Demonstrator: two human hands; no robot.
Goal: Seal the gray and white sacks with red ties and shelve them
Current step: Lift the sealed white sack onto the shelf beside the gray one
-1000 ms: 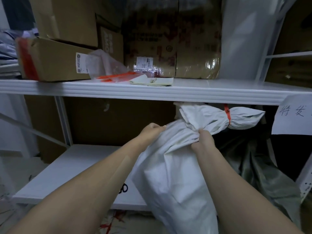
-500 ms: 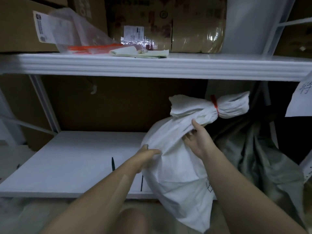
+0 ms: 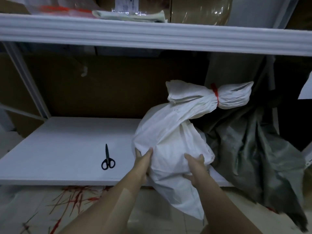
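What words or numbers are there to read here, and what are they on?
Nothing here can be read.
Label on the top box: printed lines, too blurred to read.
Paper sign at the right edge: no writing on the part in view.
White sack: no readable print.

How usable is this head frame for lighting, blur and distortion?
Head view: dim, bluish light; recess behind the gray sack nearly black; upper shelf edge bowed by wide-angle distortion; glare on the film-wrapped box above; white sack, red tie and scissors read clearly, little motion blur.
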